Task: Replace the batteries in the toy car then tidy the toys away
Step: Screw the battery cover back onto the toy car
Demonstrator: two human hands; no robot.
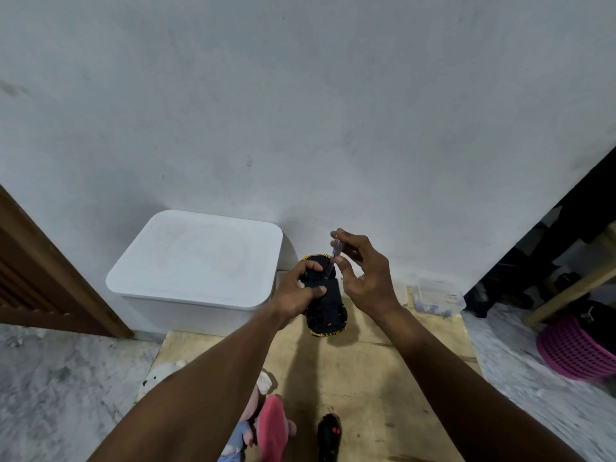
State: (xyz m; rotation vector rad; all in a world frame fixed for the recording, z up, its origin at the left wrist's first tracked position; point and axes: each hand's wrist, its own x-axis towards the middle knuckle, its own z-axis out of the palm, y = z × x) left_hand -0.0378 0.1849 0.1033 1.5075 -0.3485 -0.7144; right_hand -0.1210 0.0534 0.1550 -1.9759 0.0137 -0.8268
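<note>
On the far end of a low wooden table point(383, 361), a left hand point(296, 296) clamps an upturned toy car point(328, 306) while the right hand point(361, 275) pinches a screwdriver point(334, 258) upright, whose tip could slip out and round the screw.

Left hand point(297, 294) gripping toy car point(325, 303) — right hand point(361, 274), screwdriver point(333, 258)

A low wooden table point(366, 368) carries the upturned black-and-yellow toy car point(328, 308) at its far end; left of the car stands a white lidded plastic bin point(196, 261), right a clear plastic box point(436, 296).
</note>
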